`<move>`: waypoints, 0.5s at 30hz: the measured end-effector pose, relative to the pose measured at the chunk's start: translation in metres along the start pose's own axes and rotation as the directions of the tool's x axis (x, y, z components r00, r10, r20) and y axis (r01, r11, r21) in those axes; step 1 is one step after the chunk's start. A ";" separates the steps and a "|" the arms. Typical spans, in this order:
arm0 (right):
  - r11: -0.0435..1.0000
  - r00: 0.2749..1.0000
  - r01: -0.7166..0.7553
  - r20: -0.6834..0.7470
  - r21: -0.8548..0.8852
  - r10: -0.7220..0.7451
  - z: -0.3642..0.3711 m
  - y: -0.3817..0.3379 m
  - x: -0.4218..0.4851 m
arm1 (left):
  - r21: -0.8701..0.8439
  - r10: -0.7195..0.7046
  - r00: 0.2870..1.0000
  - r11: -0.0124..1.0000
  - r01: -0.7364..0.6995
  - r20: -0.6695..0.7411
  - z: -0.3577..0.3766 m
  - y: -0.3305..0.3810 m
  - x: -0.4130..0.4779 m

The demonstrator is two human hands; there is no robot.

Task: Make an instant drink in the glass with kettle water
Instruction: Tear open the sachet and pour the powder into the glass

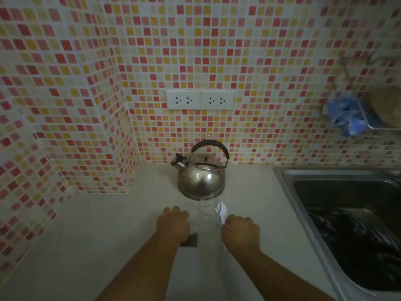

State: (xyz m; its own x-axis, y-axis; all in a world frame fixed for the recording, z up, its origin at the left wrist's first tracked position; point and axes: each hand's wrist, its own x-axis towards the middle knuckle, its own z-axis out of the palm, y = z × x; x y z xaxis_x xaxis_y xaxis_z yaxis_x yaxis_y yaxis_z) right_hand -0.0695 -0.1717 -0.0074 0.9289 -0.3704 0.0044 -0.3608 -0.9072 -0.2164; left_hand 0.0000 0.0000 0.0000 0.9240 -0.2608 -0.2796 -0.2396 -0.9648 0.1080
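A tall clear glass [208, 220] stands on the white counter [108, 235] between my two hands. Behind it sits a steel kettle [200, 179] with a black handle, its spout pointing left. My left hand [173, 224] is curled, palm down, left of the glass, over a small dark sachet [191, 241] whose corner shows beneath it. My right hand [240, 233] is closed just right of the glass on a white spoon [223, 210], whose bowl shows behind the glass rim. The glass looks empty, though I cannot be sure.
A steel sink [347, 224] with dark contents takes up the right side. Mosaic tiled walls close the back and left, with two white sockets [200, 99] above the kettle. A blue cloth [347, 116] hangs on a wire rack at the upper right.
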 end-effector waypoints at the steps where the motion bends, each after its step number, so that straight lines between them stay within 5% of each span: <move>1: 1.000 1.000 0.011 0.024 -0.016 -0.011 0.002 -0.001 -0.001 | 0.024 0.006 1.000 1.000 -0.006 0.021 0.004 0.000 0.002; 9: 0.999 0.997 0.054 0.056 -0.003 -0.054 0.030 -0.008 -0.007 | 0.010 0.054 0.998 0.998 -0.054 -0.031 0.026 0.004 0.012; 15: 0.975 0.989 0.096 0.095 0.198 -0.117 0.032 -0.016 -0.009 | -0.422 -0.083 0.991 0.899 0.121 0.107 0.014 0.005 0.005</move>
State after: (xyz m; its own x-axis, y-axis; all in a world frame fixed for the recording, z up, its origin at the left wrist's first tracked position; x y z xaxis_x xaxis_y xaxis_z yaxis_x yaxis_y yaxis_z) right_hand -0.0694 -0.1476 -0.0349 0.9684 -0.2413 -0.0626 -0.2456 -0.8812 -0.4039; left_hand -0.0007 -0.0068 -0.0142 0.9037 -0.1817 -0.3877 0.0219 -0.8847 0.4657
